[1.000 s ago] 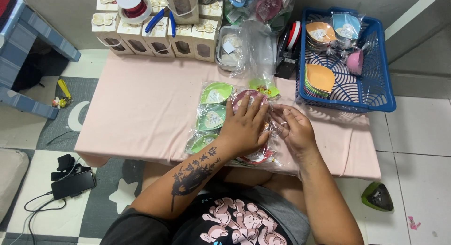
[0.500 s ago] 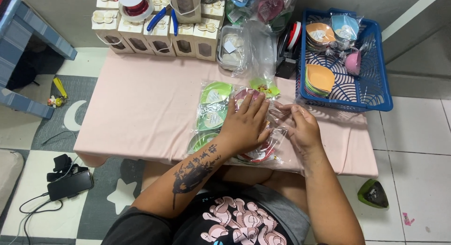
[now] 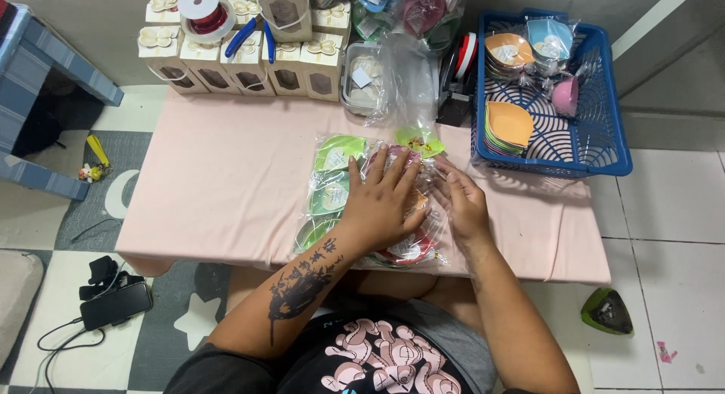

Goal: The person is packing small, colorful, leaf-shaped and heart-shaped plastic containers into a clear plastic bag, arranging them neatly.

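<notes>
Head view:
Left hand (image 3: 381, 205): flat on the clear packets (image 3: 393, 247), fingers (image 3: 387, 163) spread, pointing away from the body.
Right hand (image 3: 462, 201): at the packets' right edge, fingers loosely together, resting not pinching.
Packets: on the pink surface (image 3: 226, 175), directly under both hands; long axis runs near to far (left hand covers more).
Green packets (image 3: 332, 186): three in a column, just left of the left hand.
Basket (image 3: 604, 137): one, blue, to the right, well apart.
Boxes (image 3: 249, 58): about five, far edge.
</notes>
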